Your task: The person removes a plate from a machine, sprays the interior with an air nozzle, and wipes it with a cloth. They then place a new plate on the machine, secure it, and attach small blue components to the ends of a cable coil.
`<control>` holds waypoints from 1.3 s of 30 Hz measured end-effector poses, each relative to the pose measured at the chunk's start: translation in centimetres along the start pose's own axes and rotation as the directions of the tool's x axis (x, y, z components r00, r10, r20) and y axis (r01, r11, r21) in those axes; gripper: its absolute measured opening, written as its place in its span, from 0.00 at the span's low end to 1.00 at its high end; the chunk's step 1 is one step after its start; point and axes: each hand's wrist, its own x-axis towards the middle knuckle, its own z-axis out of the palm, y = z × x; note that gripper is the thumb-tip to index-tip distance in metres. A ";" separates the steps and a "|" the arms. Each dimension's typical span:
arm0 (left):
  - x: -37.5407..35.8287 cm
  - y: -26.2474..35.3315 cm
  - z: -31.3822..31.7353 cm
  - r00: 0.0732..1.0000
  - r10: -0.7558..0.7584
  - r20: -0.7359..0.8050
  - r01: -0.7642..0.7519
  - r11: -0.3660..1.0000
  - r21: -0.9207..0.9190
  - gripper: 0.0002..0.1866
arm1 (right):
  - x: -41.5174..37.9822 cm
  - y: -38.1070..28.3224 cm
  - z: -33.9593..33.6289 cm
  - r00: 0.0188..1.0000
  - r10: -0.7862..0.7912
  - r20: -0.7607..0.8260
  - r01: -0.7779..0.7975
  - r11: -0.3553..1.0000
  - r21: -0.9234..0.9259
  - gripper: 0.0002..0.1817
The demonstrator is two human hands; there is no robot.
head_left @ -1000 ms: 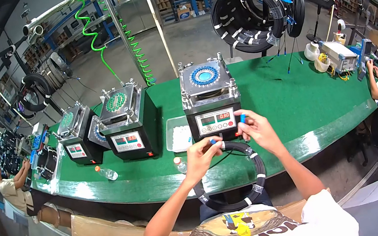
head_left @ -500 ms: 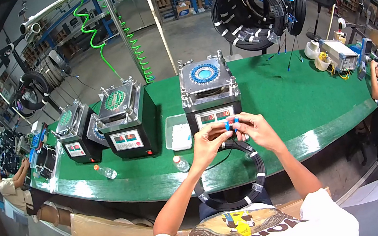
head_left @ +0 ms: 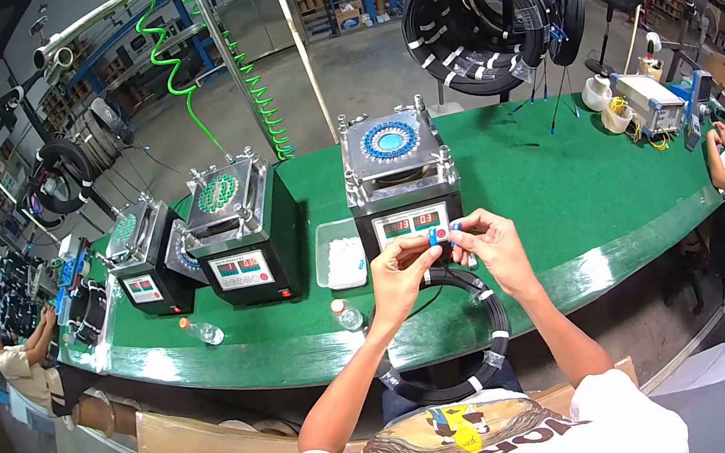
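My left hand (head_left: 400, 276) pinches a small blue fibre connector (head_left: 432, 236) between thumb and fingertips. Close beside it, my right hand (head_left: 495, 252) is closed on another small blue piece (head_left: 456, 227), mostly covered by the fingers; its exact kind is hard to make out. Both hands are raised in front of a polishing machine (head_left: 400, 183) with a ring of blue connectors on top. Below them a coil of black cable (head_left: 496, 314), bound with white tape, hangs over the table's front edge, partly hidden by my hands.
A clear tray (head_left: 325, 254) of white wipes and a small bottle (head_left: 347, 315) stand left of my hands. Two more polishing machines (head_left: 234, 239) (head_left: 145, 255) are farther left on the green table (head_left: 532, 197). Cable coils (head_left: 482, 26) hang behind. People sit at both sides.
My right hand has turned slightly, and its fingers now cover more of the blue piece. My left hand keeps its pinch. The readings on the machine displays differ.
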 end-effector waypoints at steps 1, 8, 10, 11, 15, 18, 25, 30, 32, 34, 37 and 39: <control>0.0 -0.1 0.0 1.000 0.005 0.001 -0.005 1.000 0.010 0.09 | 0.0 0.1 0.0 1.000 0.014 0.020 -0.014 1.000 -0.011 0.09; 0.2 -0.4 0.6 0.998 0.055 0.030 -0.056 0.998 0.013 0.08 | -0.1 0.0 -0.2 1.000 0.010 0.022 -0.008 0.996 -0.093 0.08; 0.1 -0.4 0.7 0.998 0.046 0.037 -0.045 0.999 -0.005 0.08 | 0.1 0.0 -0.2 1.000 0.018 0.020 -0.017 0.997 -0.077 0.07; 0.1 -0.4 0.8 0.999 0.035 0.040 -0.034 0.999 -0.018 0.08 | 0.1 0.0 -0.2 1.000 0.023 0.019 -0.022 0.997 -0.069 0.07; 0.2 -0.7 1.0 0.998 0.049 0.045 -0.045 0.995 -0.090 0.08 | 0.1 0.1 0.3 0.999 0.036 -0.018 -0.038 0.996 -0.080 0.08; -0.1 -1.4 1.2 0.995 0.102 -0.015 -0.103 0.992 -0.076 0.08 | -0.1 -0.3 0.9 0.996 0.074 -0.050 -0.079 0.991 -0.112 0.09; -0.4 -1.5 1.4 0.996 0.087 -0.031 -0.089 0.995 -0.052 0.08 | 0.1 0.0 0.5 0.995 0.096 0.019 -0.088 0.968 -0.236 0.12; 0.2 -1.6 0.5 1.000 0.024 -0.002 -0.024 0.996 -0.089 0.14 | 0.1 0.8 1.0 0.999 0.013 0.040 -0.005 0.982 -0.191 0.13; 0.5 -1.2 -0.3 0.998 -0.022 0.051 0.024 0.999 -0.033 0.19 | -0.4 -0.5 1.5 0.990 0.135 0.040 -0.128 0.983 -0.132 0.11; 0.5 -0.2 -1.2 0.991 -0.057 0.122 0.053 0.998 0.035 0.20 | -0.4 -0.3 1.6 0.991 0.114 0.075 -0.112 0.993 -0.028 0.11; 1.5 0.8 -4.5 0.959 -0.100 0.265 0.079 0.993 0.088 0.19 | -0.4 -0.2 1.3 0.985 0.147 0.094 -0.151 0.988 0.041 0.12; 3.1 0.8 -8.2 0.972 -0.099 0.214 0.059 0.981 0.184 0.09 | -0.3 -0.5 1.0 0.982 0.158 0.104 -0.161 0.987 0.028 0.13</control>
